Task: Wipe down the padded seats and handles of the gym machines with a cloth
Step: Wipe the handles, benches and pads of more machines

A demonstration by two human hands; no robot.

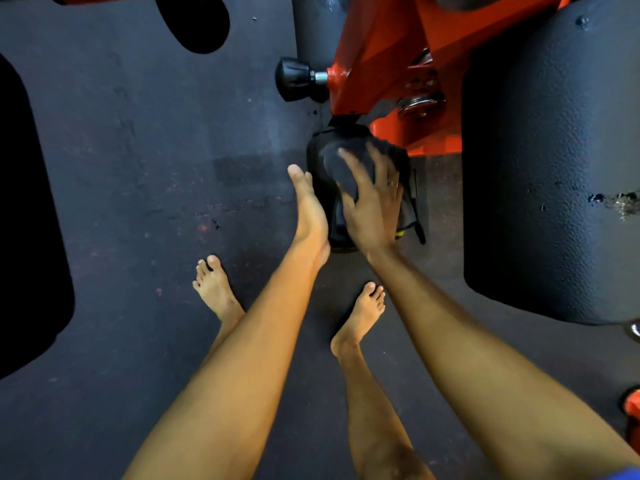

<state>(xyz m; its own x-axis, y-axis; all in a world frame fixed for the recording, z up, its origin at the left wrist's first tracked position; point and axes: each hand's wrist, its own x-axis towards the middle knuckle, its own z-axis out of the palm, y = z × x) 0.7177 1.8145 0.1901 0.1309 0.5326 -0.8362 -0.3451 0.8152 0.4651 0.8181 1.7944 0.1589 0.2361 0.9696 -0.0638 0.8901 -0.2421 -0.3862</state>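
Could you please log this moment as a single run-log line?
left hand flat against black pedal | right hand holds dark cloth on pedal | orange frame above

A dark rubber floor (138, 202) is spreading underneath, showing reddish scuffs and specks (thickest toward the middle). The left bare foot (216, 289) is standing flat on it, and the right bare foot (362, 315) is planted well apart. A black knob (294, 79) is sticking out sideways on a silver threaded stud.
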